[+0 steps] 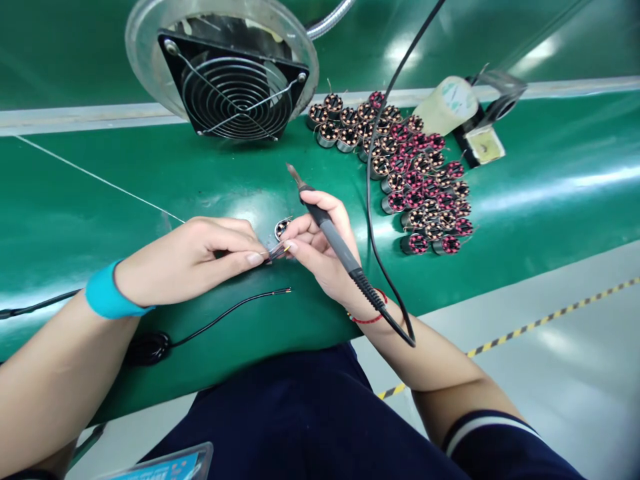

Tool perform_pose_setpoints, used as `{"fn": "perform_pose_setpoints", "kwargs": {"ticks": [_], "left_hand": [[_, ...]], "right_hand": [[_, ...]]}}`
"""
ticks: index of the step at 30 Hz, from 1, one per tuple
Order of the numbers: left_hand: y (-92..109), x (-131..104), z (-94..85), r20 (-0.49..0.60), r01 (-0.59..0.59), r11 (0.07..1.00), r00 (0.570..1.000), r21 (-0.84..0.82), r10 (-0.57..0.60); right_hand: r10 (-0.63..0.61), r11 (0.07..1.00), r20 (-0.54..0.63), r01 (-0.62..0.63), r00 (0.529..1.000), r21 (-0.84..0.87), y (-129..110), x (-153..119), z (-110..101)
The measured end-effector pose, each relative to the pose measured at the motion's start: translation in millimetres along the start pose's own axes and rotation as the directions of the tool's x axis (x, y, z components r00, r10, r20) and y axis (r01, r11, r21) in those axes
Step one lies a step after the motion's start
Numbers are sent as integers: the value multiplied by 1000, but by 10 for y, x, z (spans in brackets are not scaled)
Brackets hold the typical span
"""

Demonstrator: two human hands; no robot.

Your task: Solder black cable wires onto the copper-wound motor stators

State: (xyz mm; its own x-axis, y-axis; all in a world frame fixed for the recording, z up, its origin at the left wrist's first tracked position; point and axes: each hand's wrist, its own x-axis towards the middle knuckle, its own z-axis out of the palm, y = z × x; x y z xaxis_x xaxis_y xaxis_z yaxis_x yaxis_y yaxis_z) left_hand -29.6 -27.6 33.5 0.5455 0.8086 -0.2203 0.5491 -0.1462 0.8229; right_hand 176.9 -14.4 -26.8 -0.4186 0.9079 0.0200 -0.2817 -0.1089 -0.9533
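Note:
My left hand point(215, 252) is closed in a pinch on a small bundle of thin wires point(278, 251). In my right hand point(333, 263) a soldering iron point(337, 245) rests between thumb and forefinger, its tip pointing up and away to the left. The right thumb and fingers also meet at the other end of the wires, where a bit of yellow shows. Just behind the fingertips lies a small round wound motor coil point(282, 229), partly hidden by the right fingers. A coiled black cable point(150, 348) with stripped ends lies nearer to me.
Several copper and pink motor coils point(415, 244) stand grouped at the right on the green table point(320, 320). A fan point(243, 100) stands at the back. Behind the coils are a pale roll point(447, 105) and a holder with a sponge point(485, 145). The iron's cord hangs across the right side.

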Motion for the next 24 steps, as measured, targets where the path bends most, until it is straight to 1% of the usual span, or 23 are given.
{"fn": "perform_pose_setpoints", "kwargs": {"ticks": [4,6,8,10,13,15,17,20,24], "left_hand": [[-7,9,-11,37,-69,998,997,8,69],[1,16,0,45,-66,998,997,21,65],[22,26,40,26,-2,1000,1000,-9,2],[55,39,109,-6,100,987,995,-128,-101],[97,65,225,-6,221,905,971,-363,-240],[101,84,281,-13,260,865,956,-428,-294],[77,105,314,-64,262,871,947,-415,-315],[1,131,340,-152,260,900,932,-351,-329],[-98,150,359,-215,299,911,906,-283,-364]], "right_hand": [[-40,999,32,39,999,19,6,7,2],[-64,998,49,63,997,19,0,3,-1],[-88,995,58,90,994,-37,-11,-8,-6],[-125,981,61,132,990,-140,-22,-23,-9],[-171,951,93,189,981,-245,-26,-45,-3],[-192,939,100,212,976,-270,-23,-50,3],[-200,922,91,219,975,-318,-24,-47,-4],[-231,879,48,230,972,-419,-46,-44,-56],[-271,823,-35,212,962,-527,-77,-126,-179]]}}
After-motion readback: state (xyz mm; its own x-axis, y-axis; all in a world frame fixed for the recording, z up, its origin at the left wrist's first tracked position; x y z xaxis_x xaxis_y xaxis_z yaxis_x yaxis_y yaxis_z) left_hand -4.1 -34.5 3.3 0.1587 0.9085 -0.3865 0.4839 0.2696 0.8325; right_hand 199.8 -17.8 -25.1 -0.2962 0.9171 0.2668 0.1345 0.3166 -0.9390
